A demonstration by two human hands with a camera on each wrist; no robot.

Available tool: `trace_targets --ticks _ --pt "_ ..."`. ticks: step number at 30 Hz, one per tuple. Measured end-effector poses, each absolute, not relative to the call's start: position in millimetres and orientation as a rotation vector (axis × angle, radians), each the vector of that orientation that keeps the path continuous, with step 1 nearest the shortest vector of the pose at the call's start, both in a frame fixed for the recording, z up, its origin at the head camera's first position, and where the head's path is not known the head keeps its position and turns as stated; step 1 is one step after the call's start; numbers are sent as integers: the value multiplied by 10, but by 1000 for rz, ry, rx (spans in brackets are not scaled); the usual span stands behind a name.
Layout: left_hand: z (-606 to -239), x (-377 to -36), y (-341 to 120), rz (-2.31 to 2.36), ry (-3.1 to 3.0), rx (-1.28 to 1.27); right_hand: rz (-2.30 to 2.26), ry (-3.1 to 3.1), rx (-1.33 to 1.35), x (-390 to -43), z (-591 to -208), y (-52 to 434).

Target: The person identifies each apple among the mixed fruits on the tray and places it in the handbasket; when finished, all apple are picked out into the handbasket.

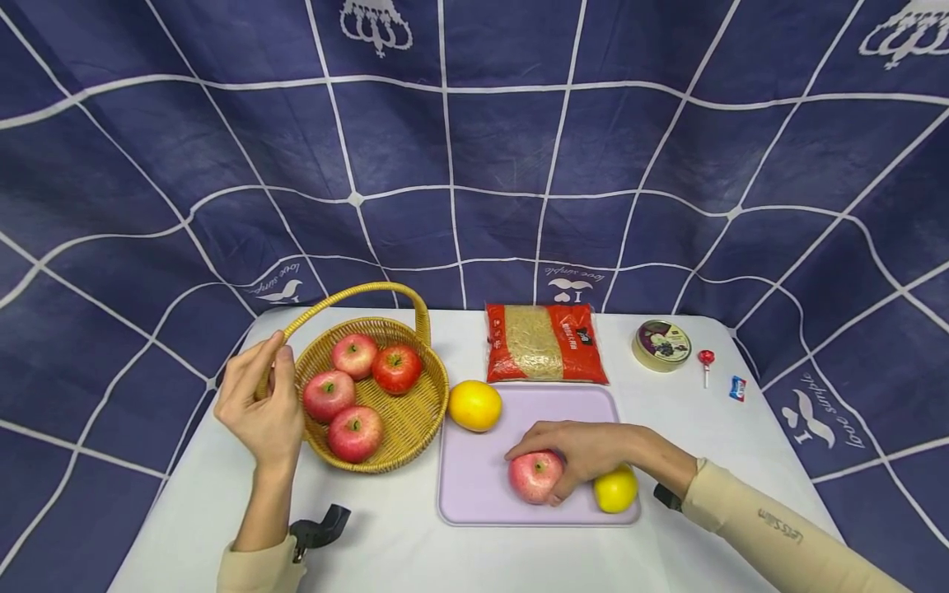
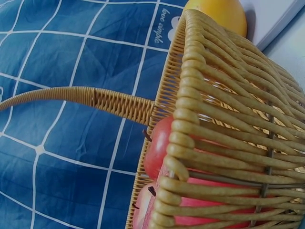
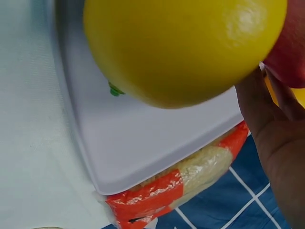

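so basically the apples are mostly in already. the basket (image 1: 415,416) sits on the left of the table (image 1: 385,543) and four apples lie inside it, two near and two far, packed close together. one more apple (image 1: 535,476) is not in yet: it lies on the near part of the lilac board (image 1: 474,486), right of the basket.

the right hand (image 1: 586,453) is draped over that apple, fingers curled round its top and right side, so it looks like a proper hold on it, though the apple seems to rest on the board and not be lifted. a lemon (image 1: 615,489) sits just beside the hand on the right, touching or nearly touching the apple; hard to tell which. the right wrist view is mostly filled by the lemon (image 3: 186,47), with a sliver of apple and palm at the right edge.

the left hand (image 1: 259,403) is at the left end of the basket, fingers pinching the base of the handle (image 1: 356,295), looks like steadying it. the left wrist view shows only wicker (image 2: 228,143) and apples through the weave.

an orange (image 1: 475,405) sits at the far left corner of the board, just beside the basket rim. a red noodle pack (image 1: 544,343), a tin (image 1: 661,344), a lollipop (image 1: 706,361) and a small sweet (image 1: 737,388) lie further back and right.

judging from this: four in, one apple left to go over, maybe the citrus too.
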State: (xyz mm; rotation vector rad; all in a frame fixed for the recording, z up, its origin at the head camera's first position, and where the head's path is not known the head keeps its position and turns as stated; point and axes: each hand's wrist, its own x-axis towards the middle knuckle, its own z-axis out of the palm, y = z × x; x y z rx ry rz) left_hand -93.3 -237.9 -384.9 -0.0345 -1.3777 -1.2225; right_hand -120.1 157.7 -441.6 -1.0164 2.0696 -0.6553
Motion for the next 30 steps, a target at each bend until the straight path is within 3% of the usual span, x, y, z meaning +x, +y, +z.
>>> trace_targets --ticks 30 --pt "-3840 -927 -2376 -1219 -1380 -35 -625 2159 -1088 -1196 -4476 1506"
